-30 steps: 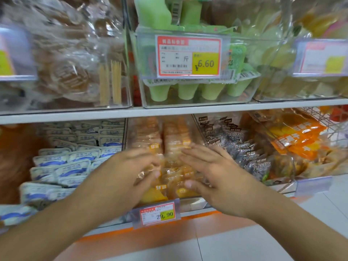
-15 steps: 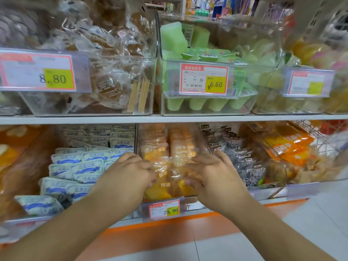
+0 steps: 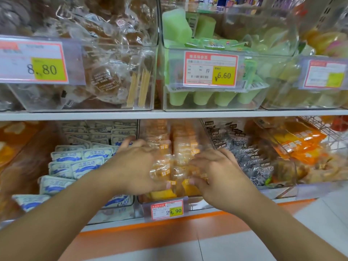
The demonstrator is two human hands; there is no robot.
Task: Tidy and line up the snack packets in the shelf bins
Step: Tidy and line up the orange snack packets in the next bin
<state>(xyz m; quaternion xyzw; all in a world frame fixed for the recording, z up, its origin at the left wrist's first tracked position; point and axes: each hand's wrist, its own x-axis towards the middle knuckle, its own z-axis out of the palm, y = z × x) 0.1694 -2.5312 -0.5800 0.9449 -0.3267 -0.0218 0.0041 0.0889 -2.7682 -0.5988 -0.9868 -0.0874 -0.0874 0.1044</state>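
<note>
Orange snack packets [image 3: 177, 146] in clear wrappers fill the middle bin of the lower shelf, stacked in two rows. My left hand [image 3: 135, 166] rests on the left row, fingers curled around packets at the front. My right hand [image 3: 216, 176] presses on the right row, fingers bent over the front packets. Both hands squeeze the packets between them. A price tag [image 3: 167, 209] reading 29.90 hangs on the bin's front.
White-and-blue packets [image 3: 79, 159] fill the bin to the left, dark plum packets [image 3: 248, 155] the bin to the right, orange bags [image 3: 299, 144] further right. On the upper shelf [image 3: 169, 114] stand clear bins of brown pastries [image 3: 105, 80] and green jelly cups [image 3: 207, 97].
The view has tilted up, showing more of the upper shelf. Both hands have curled from flat on the orange packets to gripping them and have drawn closer together.
</note>
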